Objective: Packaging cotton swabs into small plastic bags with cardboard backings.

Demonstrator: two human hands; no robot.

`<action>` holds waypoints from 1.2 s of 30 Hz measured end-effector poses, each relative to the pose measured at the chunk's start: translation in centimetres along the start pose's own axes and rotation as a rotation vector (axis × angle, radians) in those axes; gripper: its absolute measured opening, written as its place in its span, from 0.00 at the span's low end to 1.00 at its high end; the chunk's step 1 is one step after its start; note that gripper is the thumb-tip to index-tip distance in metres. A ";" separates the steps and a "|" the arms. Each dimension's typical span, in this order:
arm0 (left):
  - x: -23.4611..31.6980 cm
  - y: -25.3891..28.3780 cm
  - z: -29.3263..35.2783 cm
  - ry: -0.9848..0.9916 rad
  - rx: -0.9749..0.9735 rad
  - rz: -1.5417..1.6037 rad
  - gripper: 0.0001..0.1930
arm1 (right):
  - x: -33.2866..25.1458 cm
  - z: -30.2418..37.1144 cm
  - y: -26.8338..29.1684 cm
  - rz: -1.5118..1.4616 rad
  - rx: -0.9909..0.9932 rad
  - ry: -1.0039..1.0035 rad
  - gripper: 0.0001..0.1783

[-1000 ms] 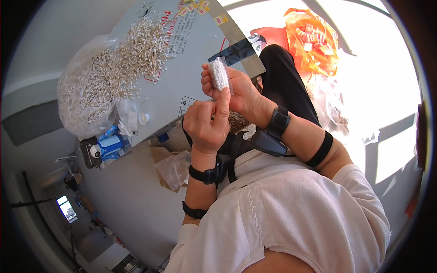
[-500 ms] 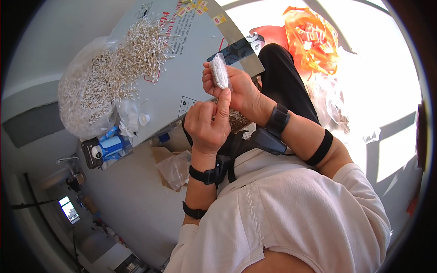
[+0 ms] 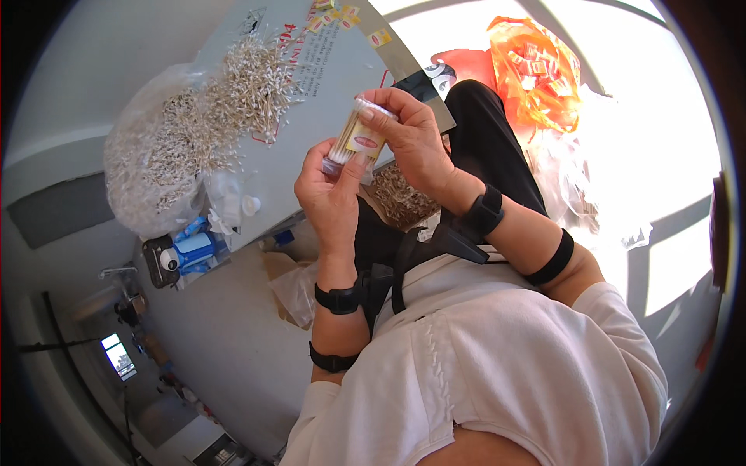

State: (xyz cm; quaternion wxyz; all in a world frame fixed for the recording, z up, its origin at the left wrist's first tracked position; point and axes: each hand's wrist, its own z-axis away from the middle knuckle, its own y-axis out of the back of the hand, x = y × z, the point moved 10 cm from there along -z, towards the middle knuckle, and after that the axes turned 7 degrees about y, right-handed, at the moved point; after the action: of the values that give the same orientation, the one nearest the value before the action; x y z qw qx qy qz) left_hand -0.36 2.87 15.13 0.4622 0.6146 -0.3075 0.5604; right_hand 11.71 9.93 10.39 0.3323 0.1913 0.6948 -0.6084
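Observation:
A small clear packet of cotton swabs [image 3: 350,145] with a yellow and red label is held between both hands above the table's near edge. My left hand [image 3: 329,185] pinches its lower end, thumb on the label side. My right hand [image 3: 416,140] grips the upper end, with its thumb on top and fingers behind. White swab tips show at the packet's ends. Part of its back is hidden by my fingers. Below my hands, an open box of loose cotton swabs [image 3: 402,199] is partly covered by my right wrist.
On the table [image 3: 311,124] lies a heap of loose swabs [image 3: 252,89], spilling from a clear plastic bag [image 3: 128,175]. Small yellow labels [image 3: 350,17] lie at the far edge. A blue bottle [image 3: 194,248] stands at left. An orange bag [image 3: 505,39] with small packs sits at right.
The packet has turned from end-on to show its labelled side. My left hand, earlier pointing a finger at its end, now pinches its lower end; my right hand has turned over to grip the top.

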 end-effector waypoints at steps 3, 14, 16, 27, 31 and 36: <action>-1.6 -0.7 -0.2 0.094 -0.159 0.392 0.13 | -2.1 0.9 -2.1 -0.059 -0.083 0.027 0.19; -0.1 -0.3 -0.7 -0.072 -0.203 0.566 0.19 | -4.9 2.0 -4.5 0.201 -0.336 0.266 0.17; -0.3 0.1 -0.8 -0.087 -0.198 0.557 0.19 | -4.8 2.2 -4.8 0.197 -0.347 0.243 0.18; -0.4 -0.6 -0.9 -0.087 -0.211 0.600 0.19 | -5.3 2.3 -4.6 0.279 -0.383 0.278 0.20; -1.1 -0.6 -1.1 -0.072 -0.203 0.590 0.19 | -5.2 2.3 -4.4 0.287 -0.382 0.279 0.19; -1.4 -0.6 -1.1 -0.061 -0.183 0.563 0.20 | -5.3 2.4 -4.5 0.297 -0.388 0.287 0.19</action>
State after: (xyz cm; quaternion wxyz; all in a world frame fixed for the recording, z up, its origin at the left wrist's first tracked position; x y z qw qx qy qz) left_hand -0.48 3.94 13.57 0.3327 0.4774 -0.5291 0.6176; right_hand 12.97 7.48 17.16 0.3465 0.3081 0.8026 -0.3752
